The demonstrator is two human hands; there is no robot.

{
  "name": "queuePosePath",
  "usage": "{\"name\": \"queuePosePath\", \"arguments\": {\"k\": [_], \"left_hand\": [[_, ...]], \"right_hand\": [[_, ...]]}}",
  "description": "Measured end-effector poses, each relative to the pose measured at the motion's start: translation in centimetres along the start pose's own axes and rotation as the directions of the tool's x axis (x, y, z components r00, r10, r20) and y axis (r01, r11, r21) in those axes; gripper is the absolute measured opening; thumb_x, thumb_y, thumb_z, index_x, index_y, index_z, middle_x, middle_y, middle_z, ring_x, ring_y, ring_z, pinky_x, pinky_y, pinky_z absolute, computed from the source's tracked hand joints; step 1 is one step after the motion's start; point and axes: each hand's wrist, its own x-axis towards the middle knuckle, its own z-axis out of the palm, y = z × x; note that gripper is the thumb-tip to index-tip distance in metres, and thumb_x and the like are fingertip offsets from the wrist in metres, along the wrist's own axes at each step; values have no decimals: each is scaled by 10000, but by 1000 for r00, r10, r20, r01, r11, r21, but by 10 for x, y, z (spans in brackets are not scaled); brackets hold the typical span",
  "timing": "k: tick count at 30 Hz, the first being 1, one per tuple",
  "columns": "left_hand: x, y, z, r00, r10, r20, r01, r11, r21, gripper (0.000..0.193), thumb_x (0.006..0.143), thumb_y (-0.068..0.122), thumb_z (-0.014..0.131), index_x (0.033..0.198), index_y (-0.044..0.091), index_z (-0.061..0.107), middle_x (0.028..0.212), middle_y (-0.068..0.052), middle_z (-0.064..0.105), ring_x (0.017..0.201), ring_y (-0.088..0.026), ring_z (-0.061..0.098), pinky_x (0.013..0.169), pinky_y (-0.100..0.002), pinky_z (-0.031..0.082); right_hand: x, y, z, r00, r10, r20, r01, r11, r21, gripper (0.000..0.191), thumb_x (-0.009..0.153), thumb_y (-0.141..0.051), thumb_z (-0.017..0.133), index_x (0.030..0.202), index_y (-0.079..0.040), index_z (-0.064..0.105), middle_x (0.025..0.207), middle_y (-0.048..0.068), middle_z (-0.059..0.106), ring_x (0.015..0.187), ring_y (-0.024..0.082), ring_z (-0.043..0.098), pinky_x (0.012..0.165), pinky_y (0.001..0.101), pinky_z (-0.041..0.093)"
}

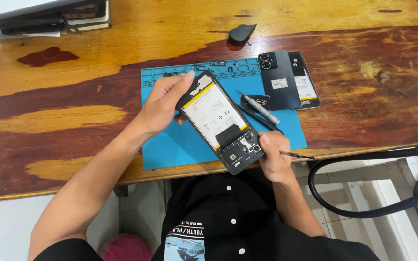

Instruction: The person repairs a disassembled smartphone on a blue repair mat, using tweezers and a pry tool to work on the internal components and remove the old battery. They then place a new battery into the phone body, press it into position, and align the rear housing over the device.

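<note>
- Opened phone (221, 123), back cover off, held above the blue mat (170, 145) near the front edge of the tabletop (73, 82); battery and lower board face up, so the inside sits open to the head view.
- Left hand (163, 104): fingers clamped round the phone's far end, thumb on one long edge and the rest on the other. Reads as the steadying grip; it tilts the phone toward the person.
- Right hand (274, 157): thumb pressed on the near corner by the board, fingers closed on tweezers (296, 155), whose tips stick out to the right, away from the phone.
- Screwdriver (260, 108) lies on the mat just beside the phone, within reach of the right hand.
- Back cover (279, 79) lies partly over a second phone (306, 82) at the mat's far right corner, out of the work zone.
- Small parts in the mat's top compartments; too small to tell.
</note>
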Motion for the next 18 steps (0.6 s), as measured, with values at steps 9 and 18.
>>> {"name": "queuePosePath", "arguments": {"k": [9, 18], "left_hand": [[0, 0, -6, 998, -7, 62, 11, 998, -67, 454, 1103, 423, 477, 934, 66, 700, 725, 12, 638, 546, -28, 492, 441, -209, 369], [5, -1, 2, 997, -83, -2, 83, 997, 4, 466, 1088, 421, 482, 912, 41, 688, 677, -41, 654, 479, -78, 585, 437, -225, 441]], "right_hand": [[-5, 8, -6, 1000, 17, -16, -17, 1000, 15, 477, 1085, -257, 460, 716, 24, 573, 622, 33, 544, 543, 74, 414, 508, 275, 289], [13, 0, 5, 890, 195, -411, -58, 944, 324, 412, 1021, -318, 487, 993, 47, 676, 814, 79, 695, 648, 110, 553, 604, 261, 411]]}}
